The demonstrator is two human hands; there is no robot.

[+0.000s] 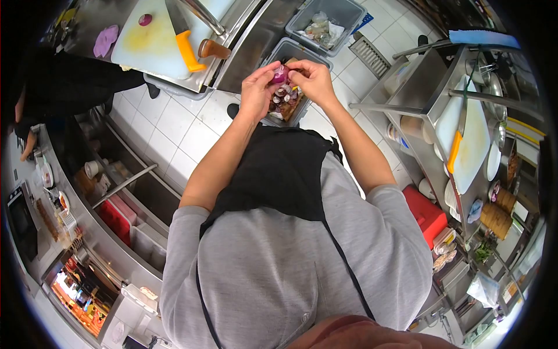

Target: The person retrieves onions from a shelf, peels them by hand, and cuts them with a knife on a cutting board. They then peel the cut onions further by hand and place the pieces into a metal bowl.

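Note:
A purple-red onion is pinched between both my hands. My left hand closes its fingers on the onion's left side. My right hand presses its thumb and fingertips to the other side. Directly below is a grey bin holding several dark onion scraps and peelings. Whether a strip of skin is between my right fingertips is too small to tell.
A second grey bin with plastic bags stands beyond. At upper left, a white cutting board carries an orange-handled knife and a red onion piece. Another knife lies on the right-hand board. A person in black stands left.

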